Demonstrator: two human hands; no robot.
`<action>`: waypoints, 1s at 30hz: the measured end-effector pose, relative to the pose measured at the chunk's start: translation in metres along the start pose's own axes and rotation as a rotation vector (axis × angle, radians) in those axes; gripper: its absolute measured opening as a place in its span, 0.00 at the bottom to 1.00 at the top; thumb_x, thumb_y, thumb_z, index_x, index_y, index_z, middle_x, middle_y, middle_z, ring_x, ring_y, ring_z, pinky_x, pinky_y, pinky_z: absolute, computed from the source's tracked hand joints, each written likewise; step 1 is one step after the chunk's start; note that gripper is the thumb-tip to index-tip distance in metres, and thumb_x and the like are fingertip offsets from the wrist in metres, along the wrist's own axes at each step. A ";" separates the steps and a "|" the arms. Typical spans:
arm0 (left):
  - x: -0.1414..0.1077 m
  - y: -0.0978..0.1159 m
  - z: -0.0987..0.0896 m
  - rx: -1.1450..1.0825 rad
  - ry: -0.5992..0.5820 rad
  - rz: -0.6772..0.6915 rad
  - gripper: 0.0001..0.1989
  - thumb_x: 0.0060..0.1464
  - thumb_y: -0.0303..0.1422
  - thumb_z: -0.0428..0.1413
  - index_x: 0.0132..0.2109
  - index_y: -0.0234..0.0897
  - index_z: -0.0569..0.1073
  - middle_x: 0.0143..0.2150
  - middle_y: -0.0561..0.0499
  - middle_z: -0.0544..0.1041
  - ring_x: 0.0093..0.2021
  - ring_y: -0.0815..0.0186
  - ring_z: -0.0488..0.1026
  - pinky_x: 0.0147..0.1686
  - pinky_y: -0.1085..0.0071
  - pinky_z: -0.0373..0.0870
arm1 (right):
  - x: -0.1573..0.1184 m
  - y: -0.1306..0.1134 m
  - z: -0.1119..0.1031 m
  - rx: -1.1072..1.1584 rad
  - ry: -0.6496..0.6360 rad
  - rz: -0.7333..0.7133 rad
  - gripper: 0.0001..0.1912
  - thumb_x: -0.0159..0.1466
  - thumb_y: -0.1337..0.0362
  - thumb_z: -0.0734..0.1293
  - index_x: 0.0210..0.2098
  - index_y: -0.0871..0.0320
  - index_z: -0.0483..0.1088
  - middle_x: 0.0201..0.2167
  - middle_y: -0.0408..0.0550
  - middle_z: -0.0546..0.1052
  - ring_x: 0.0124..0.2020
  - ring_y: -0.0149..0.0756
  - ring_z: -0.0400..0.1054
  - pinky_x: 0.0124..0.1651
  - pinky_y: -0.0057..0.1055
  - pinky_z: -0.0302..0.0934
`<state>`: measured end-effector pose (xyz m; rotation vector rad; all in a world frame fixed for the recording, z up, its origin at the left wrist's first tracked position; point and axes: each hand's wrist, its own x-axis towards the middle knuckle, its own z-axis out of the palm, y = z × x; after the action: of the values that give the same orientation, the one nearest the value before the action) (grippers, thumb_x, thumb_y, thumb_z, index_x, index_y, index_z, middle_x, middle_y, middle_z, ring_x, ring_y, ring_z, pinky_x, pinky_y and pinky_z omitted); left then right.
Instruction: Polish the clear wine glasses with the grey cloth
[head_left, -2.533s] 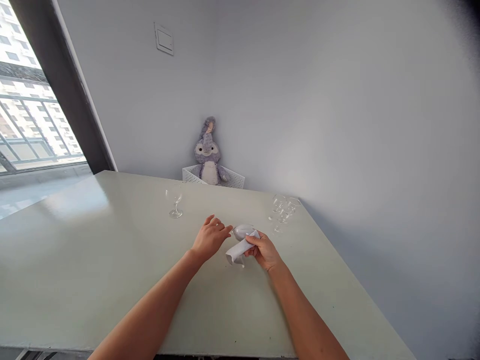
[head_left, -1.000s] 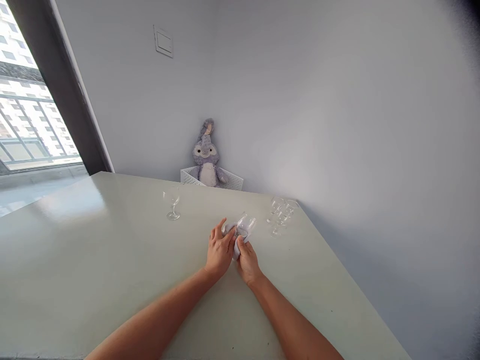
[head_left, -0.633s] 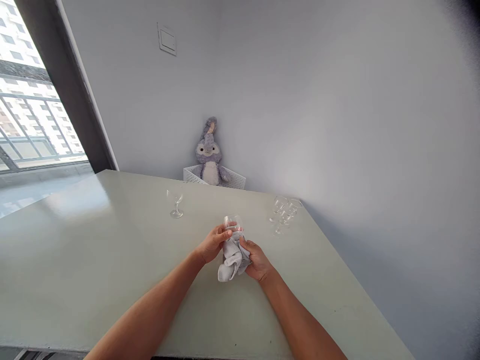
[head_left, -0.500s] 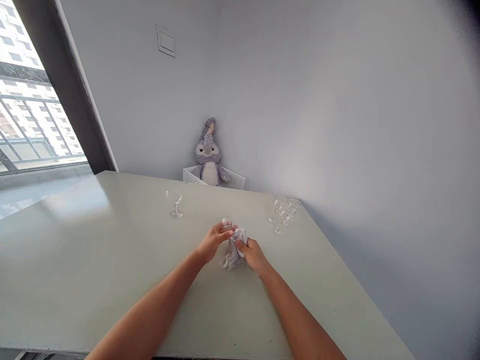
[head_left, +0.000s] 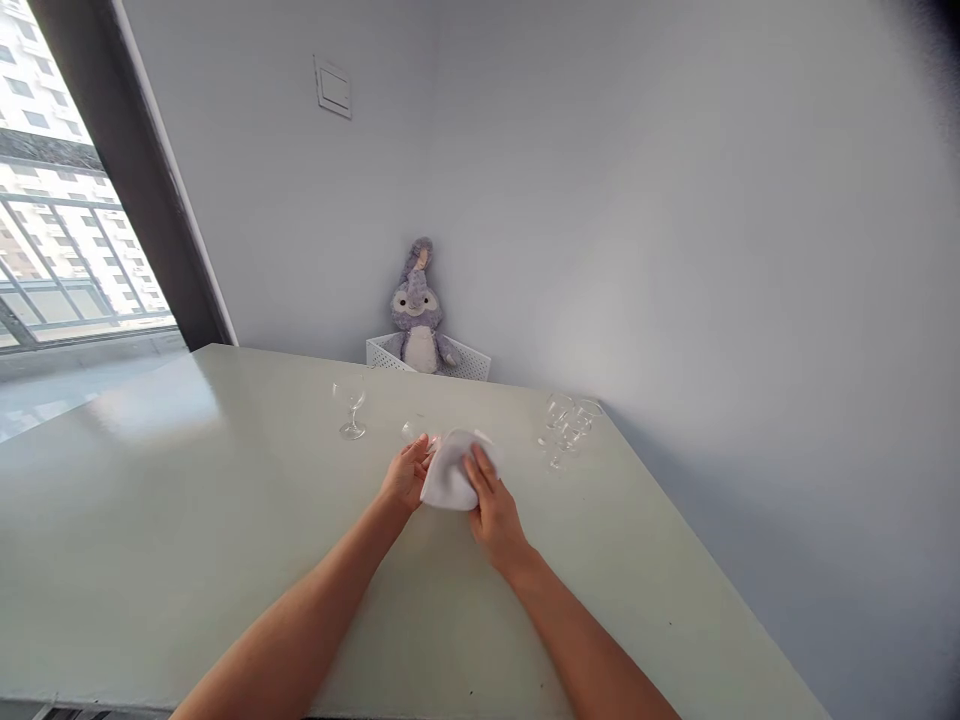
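A white cloth [head_left: 448, 478] hangs spread between my hands above the pale table [head_left: 247, 560]. My right hand [head_left: 496, 515] grips it, fingers pressed on its upper side. My left hand [head_left: 407, 475] is closed at the cloth's left edge. Past its fingertips shows the bowl of a stemmed glass [head_left: 413, 428], which this hand holds; the rest of the glass is hidden behind the cloth and fingers. Another stemmed glass [head_left: 350, 405] stands upright on the table, farther back to the left.
Several stemmed glasses [head_left: 559, 412] stand close together near the table's right edge. Behind the far edge, a purple plush toy [head_left: 418, 310] sits in a white perforated basket [head_left: 471, 362] against the wall. A window [head_left: 75, 220] is at the left.
The cloth, bunched between my hands before, is now spread out in my right hand. The glass in my left hand has tipped, its bowl shifting left and slightly away.
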<state>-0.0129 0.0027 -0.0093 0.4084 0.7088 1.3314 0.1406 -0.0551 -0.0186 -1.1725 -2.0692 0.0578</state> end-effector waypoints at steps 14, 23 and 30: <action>-0.016 0.019 0.019 0.128 -0.094 0.522 0.21 0.43 0.32 0.60 0.45 0.43 0.61 0.54 0.46 0.65 0.49 0.59 0.69 0.48 0.61 0.65 | -0.001 -0.006 -0.020 0.279 -0.004 0.126 0.16 0.63 0.56 0.55 0.27 0.56 0.69 0.31 0.47 0.69 0.26 0.30 0.62 0.31 0.27 0.55; -0.046 -0.033 0.031 0.456 -0.559 0.359 0.29 0.43 0.35 0.60 0.53 0.45 0.59 0.57 0.44 0.61 0.56 0.57 0.61 0.53 0.59 0.57 | 0.003 0.010 -0.013 0.117 0.095 0.292 0.11 0.60 0.58 0.59 0.34 0.58 0.67 0.31 0.45 0.64 0.23 0.28 0.58 0.26 0.27 0.54; -0.035 -0.027 0.022 0.638 -0.307 0.489 0.25 0.46 0.35 0.57 0.52 0.43 0.62 0.52 0.45 0.67 0.52 0.61 0.63 0.51 0.62 0.58 | 0.010 0.053 -0.050 0.068 0.666 0.435 0.11 0.58 0.58 0.59 0.35 0.59 0.66 0.33 0.48 0.69 0.33 0.34 0.63 0.37 0.31 0.58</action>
<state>0.0191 -0.0343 -0.0031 1.3375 0.7921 1.4248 0.2071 -0.0321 0.0032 -1.3536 -1.2112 -0.0507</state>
